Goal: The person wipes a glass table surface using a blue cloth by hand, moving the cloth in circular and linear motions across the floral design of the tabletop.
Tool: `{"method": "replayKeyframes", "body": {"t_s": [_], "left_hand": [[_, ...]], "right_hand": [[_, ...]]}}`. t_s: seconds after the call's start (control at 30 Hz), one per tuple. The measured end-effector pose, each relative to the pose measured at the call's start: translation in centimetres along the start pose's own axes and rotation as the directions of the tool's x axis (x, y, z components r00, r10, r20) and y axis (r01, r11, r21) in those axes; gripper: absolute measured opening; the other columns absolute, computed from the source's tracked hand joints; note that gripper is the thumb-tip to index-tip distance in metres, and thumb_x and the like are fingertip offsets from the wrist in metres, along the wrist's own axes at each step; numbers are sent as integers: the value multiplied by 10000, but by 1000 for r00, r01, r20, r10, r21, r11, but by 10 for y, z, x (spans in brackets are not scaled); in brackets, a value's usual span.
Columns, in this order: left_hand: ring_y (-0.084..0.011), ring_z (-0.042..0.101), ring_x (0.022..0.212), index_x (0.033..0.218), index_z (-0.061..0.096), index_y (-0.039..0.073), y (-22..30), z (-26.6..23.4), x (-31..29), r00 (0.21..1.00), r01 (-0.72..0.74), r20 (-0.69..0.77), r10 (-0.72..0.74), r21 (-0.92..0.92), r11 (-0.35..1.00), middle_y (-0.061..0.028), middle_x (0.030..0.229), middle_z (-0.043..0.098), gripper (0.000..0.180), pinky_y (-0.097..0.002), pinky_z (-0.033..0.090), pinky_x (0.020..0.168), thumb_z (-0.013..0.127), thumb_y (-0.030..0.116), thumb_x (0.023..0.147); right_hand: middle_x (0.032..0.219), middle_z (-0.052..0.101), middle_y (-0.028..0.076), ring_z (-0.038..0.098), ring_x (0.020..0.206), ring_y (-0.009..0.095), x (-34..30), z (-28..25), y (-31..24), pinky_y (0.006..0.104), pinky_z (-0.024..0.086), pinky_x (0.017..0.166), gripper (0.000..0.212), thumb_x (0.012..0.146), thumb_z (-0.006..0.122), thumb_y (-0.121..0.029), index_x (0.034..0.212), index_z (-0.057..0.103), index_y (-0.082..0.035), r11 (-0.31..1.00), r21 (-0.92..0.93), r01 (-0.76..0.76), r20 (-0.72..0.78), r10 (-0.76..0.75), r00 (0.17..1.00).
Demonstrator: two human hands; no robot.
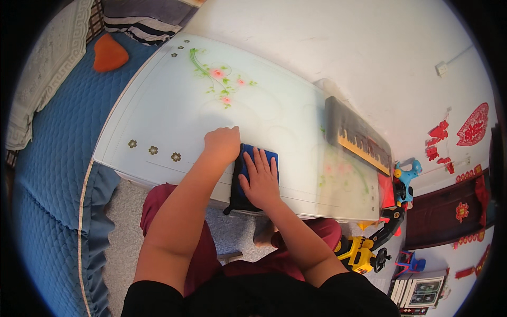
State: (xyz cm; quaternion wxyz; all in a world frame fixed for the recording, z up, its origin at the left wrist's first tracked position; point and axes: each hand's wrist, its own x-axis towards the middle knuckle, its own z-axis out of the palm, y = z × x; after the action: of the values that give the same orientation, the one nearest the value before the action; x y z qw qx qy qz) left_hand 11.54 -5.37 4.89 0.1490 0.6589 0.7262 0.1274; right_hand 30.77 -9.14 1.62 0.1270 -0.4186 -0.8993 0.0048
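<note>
The right hand (260,177) is lying flat on the blue-and-black cloth (241,193) that's partly hanging off the flowery table (158,108); the left hand (224,141) is making a fist nearby (I'm not seeing inside).

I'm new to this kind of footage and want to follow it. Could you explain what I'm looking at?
There is no machine here, just a person's two bare hands. The single picture comes from a wide fisheye camera on the person's head, looking down, so straight edges appear bent.

In front is a pale table with printed flowers. A musical keyboard sits at its right end. Near the front edge lies a blue and black bundle, apparently cloth.

The right hand is spread flat on the bundle. The left hand is closed like a fist just beside it; whether it grips anything, I cannot tell.
</note>
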Motion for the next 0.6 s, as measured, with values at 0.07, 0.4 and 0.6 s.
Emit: {"method": "replayKeyframes", "body": {"t_s": [0.07, 0.4, 0.6], "left_hand": [[-289, 692, 1038, 1273, 614, 98, 3, -5, -1, 1000, 5, 16, -5, -10, 1000, -102, 1073, 713, 339, -431, 552, 831, 608, 282, 987], [-357, 559, 1269, 1362, 576, 71, 9, -5, 11, 961, 14, -273, -31, -63, 998, -162, 1327, 599, 484, -510, 469, 1016, 691, 233, 920], [-350, 526, 1317, 1376, 563, 46, 8, -2, 18, 943, 39, -324, -72, -109, 993, -191, 1436, 533, 501, -501, 455, 1040, 699, 208, 922]], "right_hand": [[1618, 333, 216, 286, 1516, 377, 12, 4, 3, 579, 174, 1221, 646, 969, 577, -373, 1530, 430, -88, 1000, -12, 14, -22, -14, 1000], [1675, 222, 187, 186, 1552, 378, 151, 54, 40, 620, 142, 1206, 703, 974, 511, -431, 1584, 344, -124, 995, -90, 39, -2, -39, 999], [1649, 319, 149, 237, 1544, 325, 255, 76, 47, 586, 147, 1228, 674, 1004, 426, -516, 1569, 392, -151, 984, -74, -161, -19, 160, 987]]}}
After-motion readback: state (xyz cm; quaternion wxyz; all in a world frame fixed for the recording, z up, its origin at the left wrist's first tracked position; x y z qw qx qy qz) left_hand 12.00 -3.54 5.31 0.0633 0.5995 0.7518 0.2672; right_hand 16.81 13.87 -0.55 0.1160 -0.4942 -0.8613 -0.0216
